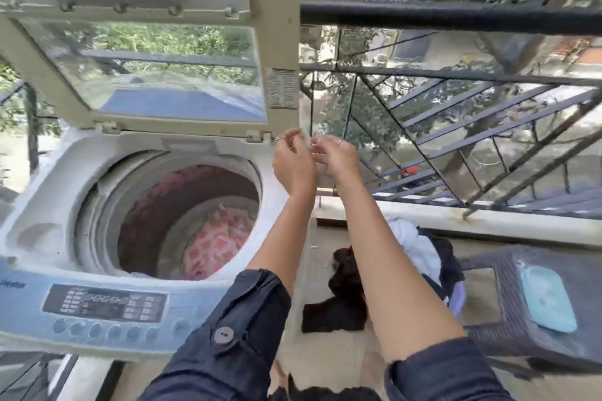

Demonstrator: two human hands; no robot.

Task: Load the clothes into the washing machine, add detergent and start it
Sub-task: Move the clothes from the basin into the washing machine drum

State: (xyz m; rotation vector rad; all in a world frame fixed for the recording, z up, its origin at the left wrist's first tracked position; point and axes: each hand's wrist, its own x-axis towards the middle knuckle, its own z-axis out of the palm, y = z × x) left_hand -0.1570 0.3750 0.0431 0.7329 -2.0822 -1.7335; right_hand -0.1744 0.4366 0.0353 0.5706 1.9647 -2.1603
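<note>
Left of and below hands: washer [39, 192], top open. Behind hands and to their left: lid [280, 26], propped upright. Beyond hands: balcony railing [456, 16]. Well below hands, to the right: woven stool [508, 303]. Down-left of hands: drum [107, 205], only part filled. Under right forearm, on the floor: pile of clothes [410, 244], white and dark, not yet loaded. Nearest the body, well below hands: control panel [104, 303], untouched. Low in drum: pink cloth [215, 244].

Left hand [293, 159] and right hand [335, 156] raised close together by washer's right rear corner, curled fingertips nearly meeting. Possibly pinching something small between them; too blurred to tell whether grasping or empty. On stool, well right of hands: blue dish [547, 299].

Risks, judged:
- Hands above rim and floor gap, not above drum. Anything opened or dropped here likely to land outside.
- Start pressed too soon: pile left unwashed.
- A knock from a raised arm: lid down on wrists.
</note>
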